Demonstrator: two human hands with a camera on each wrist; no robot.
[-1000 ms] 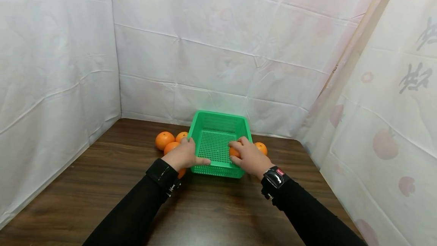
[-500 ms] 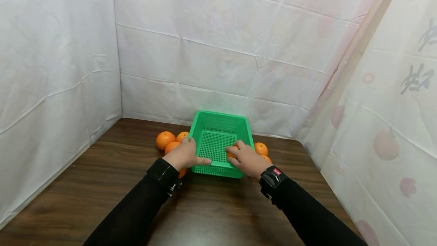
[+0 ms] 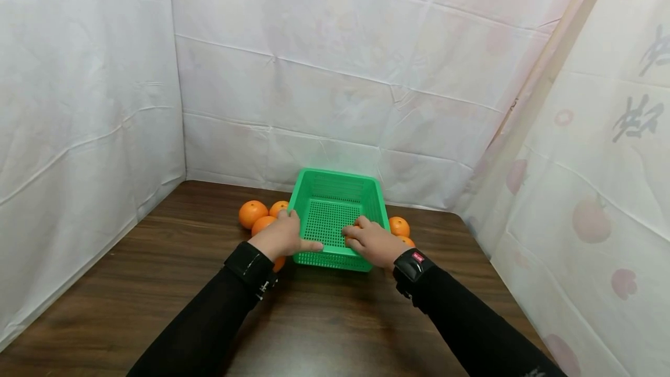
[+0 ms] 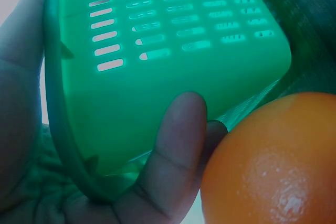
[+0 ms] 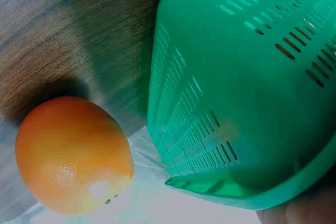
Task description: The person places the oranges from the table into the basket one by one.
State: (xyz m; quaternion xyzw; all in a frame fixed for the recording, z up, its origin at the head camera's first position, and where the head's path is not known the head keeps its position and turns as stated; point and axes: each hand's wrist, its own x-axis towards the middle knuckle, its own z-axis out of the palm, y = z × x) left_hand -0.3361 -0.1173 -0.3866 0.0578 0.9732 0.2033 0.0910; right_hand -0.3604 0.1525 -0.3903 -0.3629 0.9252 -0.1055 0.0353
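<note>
Here, left hand [image 3: 280,237] grips green basket [image 3: 340,174] at near-left corner; right hand [image 3: 376,243], back upward, curls round 1 orange [image 3: 348,240] inside it.

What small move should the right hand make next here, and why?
Probably loosen its fingers and let the orange settle in the basket: the right hand already holds it inside the rim, and the left hand grips the basket's left side. Whether the orange touches bottom is hidden, so lowering slightly first seems wise.
</note>
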